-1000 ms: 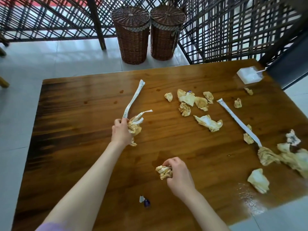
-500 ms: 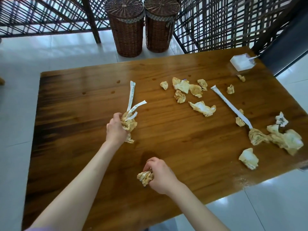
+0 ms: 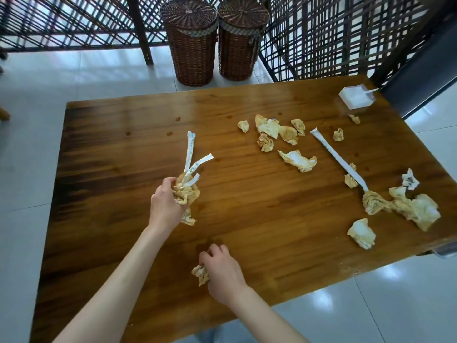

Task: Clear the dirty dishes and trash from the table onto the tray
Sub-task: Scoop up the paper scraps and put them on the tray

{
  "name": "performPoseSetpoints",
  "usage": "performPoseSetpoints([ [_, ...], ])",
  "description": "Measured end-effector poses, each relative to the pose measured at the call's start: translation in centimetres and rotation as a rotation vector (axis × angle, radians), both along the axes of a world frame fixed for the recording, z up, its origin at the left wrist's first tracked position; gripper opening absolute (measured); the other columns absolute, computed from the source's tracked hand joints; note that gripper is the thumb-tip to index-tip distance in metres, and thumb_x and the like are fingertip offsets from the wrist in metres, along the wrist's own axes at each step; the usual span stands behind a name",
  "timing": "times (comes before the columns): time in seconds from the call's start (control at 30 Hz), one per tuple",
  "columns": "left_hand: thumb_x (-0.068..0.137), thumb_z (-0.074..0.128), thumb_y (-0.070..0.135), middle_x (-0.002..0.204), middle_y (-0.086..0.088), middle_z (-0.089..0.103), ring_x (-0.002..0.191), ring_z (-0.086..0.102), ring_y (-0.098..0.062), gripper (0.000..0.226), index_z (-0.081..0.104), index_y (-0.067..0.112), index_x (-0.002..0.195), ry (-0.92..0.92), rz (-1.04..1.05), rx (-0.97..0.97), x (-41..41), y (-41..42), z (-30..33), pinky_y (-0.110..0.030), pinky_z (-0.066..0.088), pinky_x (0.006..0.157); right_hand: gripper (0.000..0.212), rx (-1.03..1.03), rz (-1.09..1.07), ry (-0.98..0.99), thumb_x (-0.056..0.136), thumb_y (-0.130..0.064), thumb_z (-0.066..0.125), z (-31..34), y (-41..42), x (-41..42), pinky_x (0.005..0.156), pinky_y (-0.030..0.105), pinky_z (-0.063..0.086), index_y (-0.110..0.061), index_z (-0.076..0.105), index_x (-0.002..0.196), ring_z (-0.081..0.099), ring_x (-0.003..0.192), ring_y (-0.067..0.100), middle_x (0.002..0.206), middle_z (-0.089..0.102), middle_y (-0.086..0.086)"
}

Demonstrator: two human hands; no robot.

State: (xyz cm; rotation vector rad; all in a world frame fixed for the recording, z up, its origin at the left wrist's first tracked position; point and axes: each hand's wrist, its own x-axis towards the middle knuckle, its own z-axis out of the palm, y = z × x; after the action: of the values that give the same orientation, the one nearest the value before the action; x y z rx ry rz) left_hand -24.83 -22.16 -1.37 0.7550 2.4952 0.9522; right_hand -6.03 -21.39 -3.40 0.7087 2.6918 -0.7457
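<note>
My left hand (image 3: 166, 206) grips a bunch of stained crumpled napkins (image 3: 186, 193) with white paper wrappers (image 3: 190, 154) sticking up out of it, above the left middle of the wooden table (image 3: 247, 219). Near the table's front edge my right hand (image 3: 221, 269) holds a small crumpled napkin (image 3: 200, 274). Several more soiled napkins lie scattered: a cluster (image 3: 274, 131) at the back centre, one flat piece (image 3: 298, 160) in the middle, a heap (image 3: 405, 206) at the right edge. A long white wrapper (image 3: 337, 158) lies diagonally at the right. No tray is in view.
A small white square dish (image 3: 354, 97) with a white utensil stands at the far right corner. Two brown wicker baskets (image 3: 193, 43) stand on the tiled floor behind the table, before a dark lattice screen (image 3: 321, 33). White crumbs dust the table's front right edge.
My left hand has lifted its bunch of napkins and wrappers off the table. My right hand has drawn its napkin back toward the front edge. The view has pulled back.
</note>
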Motion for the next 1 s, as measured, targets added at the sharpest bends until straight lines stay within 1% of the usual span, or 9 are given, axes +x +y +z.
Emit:
performPoseSetpoints([
  [0.17,0.075,0.077,0.012,0.117,-0.009,0.06,0.104,0.056,-0.02,0.064,0.047,0.01,0.131,0.0,0.022,0.015,1.1,-0.2,0.6,-0.031,0.049,0.082,0.041,-0.023,-0.006,0.05,0.074,0.008,0.063,-0.2,0.2,0.0,0.072,0.035,0.051,-0.013,0.047,0.105,0.051,0.095,0.029,0.11,0.045,0.01],
  [0.27,0.075,0.077,0.011,0.116,-0.009,0.06,0.102,0.055,-0.02,0.063,0.047,0.01,0.13,0.016,0.017,0.019,2.2,0.6,1.2,-0.031,0.048,0.081,0.038,-0.071,-0.126,0.097,0.076,0.007,0.06,0.3,2.1,1.3,0.075,0.03,0.051,-0.017,0.048,0.102,0.053,0.092,0.024,0.109,0.042,0.005],
  [0.33,0.074,0.078,0.009,0.115,-0.01,0.06,0.1,0.054,-0.017,0.063,0.048,0.009,0.129,0.024,0.005,0.025,3.4,1.5,1.6,-0.028,0.045,0.079,0.039,-0.07,-0.241,0.123,0.078,0.006,0.06,0.7,4.5,3.1,0.075,0.025,0.048,-0.021,0.048,0.103,0.053,0.092,0.019,0.109,0.04,-0.001],
  [0.47,0.072,0.078,0.005,0.115,-0.009,0.06,0.098,0.053,-0.016,0.064,0.048,0.01,0.128,0.014,0.007,0.051,7.0,3.8,1.9,-0.027,0.045,0.078,0.035,-0.034,-0.456,0.136,0.08,0.001,0.059,2.0,11.1,7.7,0.077,0.024,0.048,-0.024,0.051,0.103,0.051,0.093,0.013,0.106,0.044,-0.003],
  [0.53,0.071,0.079,0.004,0.113,-0.009,0.06,0.096,0.052,-0.014,0.063,0.049,0.01,0.126,0.007,0.014,0.061,9.3,5.1,1.8,-0.029,0.047,0.078,0.032,-0.001,-0.514,0.134,0.082,0.001,0.059,2.6,14.4,10.5,0.079,0.024,0.049,-0.024,0.052,0.102,0.05,0.094,0.012,0.103,0.049,-0.003],
  [0.63,0.071,0.079,0.006,0.112,-0.008,0.061,0.096,0.055,-0.016,0.061,0.049,0.011,0.124,-0.008,0.044,0.071,13.0,7.4,1.4,-0.033,0.051,0.077,0.033,0.071,-0.576,0.134,0.083,0.004,0.056,3.3,19.0,15.3,0.079,0.023,0.048,-0.025,0.053,0.099,0.048,0.094,0.011,0.098,0.049,-0.005],
  [0.8,0.071,0.079,0.007,0.11,-0.009,0.061,0.095,0.054,-0.018,0.061,0.049,0.012,0.125,-0.014,0.115,0.06,19.2,11.3,1.2,-0.036,0.051,0.077,0.032,0.091,-0.6,0.053,0.081,0.0,0.061,3.0,25.1,22.4,0.077,0.018,0.039,-0.024,0.055,0.101,0.043,0.1,0.013,0.101,0.051,-0.003],
  [0.93,0.073,0.078,0.008,0.107,-0.007,0.061,0.091,0.053,-0.016,0.058,0.05,0.012,0.124,-0.003,0.174,0.065,23.7,13.9,1.8,-0.03,0.045,0.072,0.037,0.038,-0.508,-0.011,0.08,0.0,0.062,1.7,27.3,25.5,0.086,0.021,0.041,-0.024,0.053,0.108,0.041,0.108,0.016,0.11,0.052,-0.002],
  [1.0,0.073,0.078,0.008,0.107,-0.006,0.061,0.091,0.053,-0.016,0.058,0.051,0.013,0.124,0.006,0.185,0.069,25.6,14.9,2.2,-0.03,0.045,0.073,0.041,0.024,-0.458,-0.035,0.08,0.0,0.062,1.2,27.8,26.6,0.089,0.023,0.042,-0.024,0.053,0.113,0.04,0.112,0.017,0.115,0.05,-0.001],
])
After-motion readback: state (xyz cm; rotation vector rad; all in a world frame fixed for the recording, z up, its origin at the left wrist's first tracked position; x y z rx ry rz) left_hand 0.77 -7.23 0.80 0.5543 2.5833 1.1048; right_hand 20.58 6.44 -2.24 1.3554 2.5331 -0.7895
